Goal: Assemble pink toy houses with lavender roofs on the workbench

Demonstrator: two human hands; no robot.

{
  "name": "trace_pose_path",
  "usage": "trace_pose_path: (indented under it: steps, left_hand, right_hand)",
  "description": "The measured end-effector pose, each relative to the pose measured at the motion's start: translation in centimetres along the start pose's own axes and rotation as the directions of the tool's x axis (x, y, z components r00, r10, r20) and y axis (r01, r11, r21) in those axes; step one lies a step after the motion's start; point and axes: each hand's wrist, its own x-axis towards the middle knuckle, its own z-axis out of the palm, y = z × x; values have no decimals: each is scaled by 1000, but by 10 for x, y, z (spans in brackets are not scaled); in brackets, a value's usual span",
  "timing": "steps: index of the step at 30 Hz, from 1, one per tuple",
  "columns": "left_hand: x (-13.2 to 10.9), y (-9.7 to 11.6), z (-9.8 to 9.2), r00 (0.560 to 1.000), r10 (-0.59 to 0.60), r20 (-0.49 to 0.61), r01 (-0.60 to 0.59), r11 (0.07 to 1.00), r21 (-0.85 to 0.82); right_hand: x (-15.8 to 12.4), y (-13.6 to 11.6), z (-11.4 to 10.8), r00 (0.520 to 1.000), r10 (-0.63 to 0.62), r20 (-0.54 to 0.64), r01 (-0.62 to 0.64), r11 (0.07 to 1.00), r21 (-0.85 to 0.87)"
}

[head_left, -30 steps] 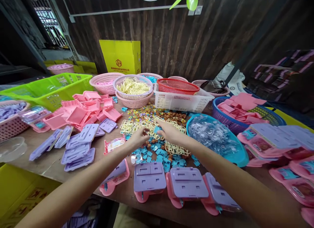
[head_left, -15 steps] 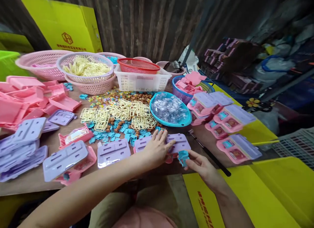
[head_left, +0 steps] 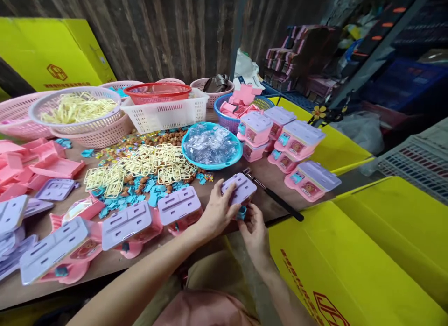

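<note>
My left hand [head_left: 217, 209] is closed around the near left side of a small pink plastic toy box with a purple slotted lid [head_left: 241, 187]. Under the lid's front edge, my right hand [head_left: 256, 228] pinches a small blue plastic part [head_left: 241, 212] against the box; its contact point is hidden by fingers. Left of my hands, a purple-lidded box [head_left: 180, 205] stands on the table. Two more, a middle box [head_left: 128, 223] and a nearer box [head_left: 52, 251], continue the row, with blue parts on their fronts.
Behind lie blue pieces [head_left: 149, 190], cream frames [head_left: 140, 162] and a turquoise basket of clear parts [head_left: 212, 146]. A black-handled tool [head_left: 280, 200] lies right of my hands, before stacked finished-looking boxes [head_left: 297, 139]. A yellow carton [head_left: 336, 251] stands at the table's right edge.
The view has swung right. My right hand has brought the blue part from beside the box to its front. My left hand has shifted from flat across a lid to gripping a box's side.
</note>
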Motion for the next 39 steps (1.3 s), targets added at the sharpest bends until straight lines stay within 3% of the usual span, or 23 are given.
trace_pose_path:
  steps: [2,4,8,12,17,21,26,31,39]
  left_hand:
    - [-7,-6,5,999,31,-29,-33,996,-83]
    - [-11,-11,7,996,62,-57,-68,992,-105]
    - [-10,-18,11,987,115,-114,-126,988,-94]
    - [-5,-25,14,975,137,-177,-161,979,-128]
    - [4,-28,14,949,29,-314,-132,941,-311]
    - [6,-25,14,929,-83,-360,-76,910,-408]
    - [4,-25,12,942,-108,-318,-62,876,-479]
    - [2,-29,11,958,-148,-246,-18,824,-566]
    - [6,-34,11,953,-210,-217,6,732,-681]
  right_hand:
    - [-2,2,5,998,42,-48,-36,993,115]
    - [-2,3,9,992,14,-123,-4,997,82]
    - [0,5,13,962,-156,-222,139,986,-89]
    - [4,5,15,903,-331,-273,287,939,-189]
    - [17,-12,14,855,-441,-272,377,889,-259]
    - [26,-27,13,837,-469,-284,402,877,-262]
    - [27,-34,10,840,-510,-185,429,834,-348]
    - [29,-40,12,841,-510,-178,403,813,-421]
    - [35,-47,24,846,-513,-147,376,769,-517]
